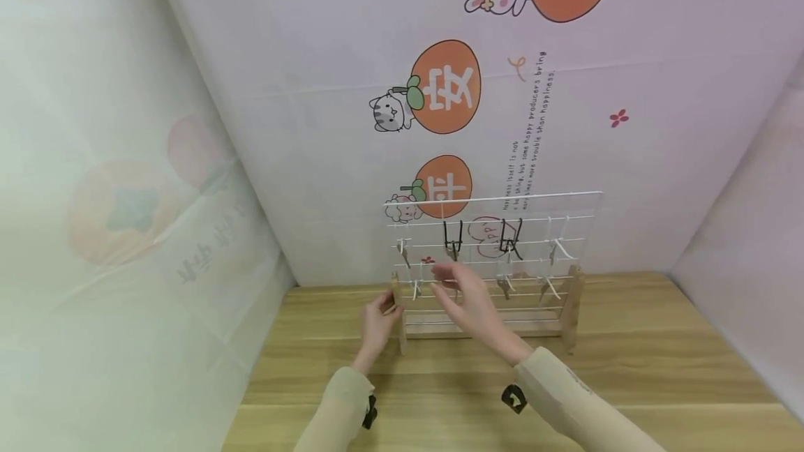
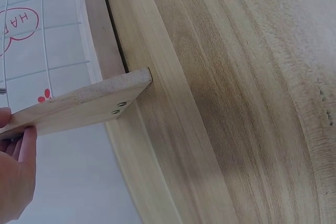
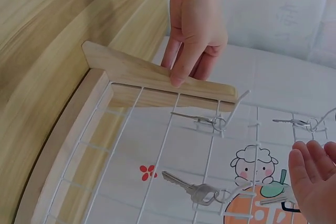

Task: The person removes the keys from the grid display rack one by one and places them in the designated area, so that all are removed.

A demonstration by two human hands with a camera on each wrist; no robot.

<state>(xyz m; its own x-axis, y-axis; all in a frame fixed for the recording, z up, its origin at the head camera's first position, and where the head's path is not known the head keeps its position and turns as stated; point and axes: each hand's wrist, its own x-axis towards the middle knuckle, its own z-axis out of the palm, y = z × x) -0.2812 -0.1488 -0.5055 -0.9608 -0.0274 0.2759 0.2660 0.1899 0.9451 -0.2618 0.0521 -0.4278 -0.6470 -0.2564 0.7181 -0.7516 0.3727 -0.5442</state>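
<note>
A white wire grid rack [image 1: 493,199] stands on a wooden base, with several keys hanging from its white and black hooks. My left hand [image 1: 379,323] pinches the left wooden side post [image 3: 157,72], thumb on one face and fingers on the other. In the left wrist view that post [image 2: 100,98] shows two screw heads near its lower end. My right hand [image 1: 471,302] is held before the grid's middle with relaxed fingers and nothing in it. Near it in the right wrist view hang a large silver key [image 3: 202,193] and a smaller key [image 3: 296,123].
The rack stands on a wood-grain table [image 1: 452,389] close to a white backdrop [image 1: 314,159] printed with orange fruit and cartoon animals. White sheets hang at left and right. Black hooks [image 1: 510,236] and white hooks [image 1: 562,250] jut forward from the grid.
</note>
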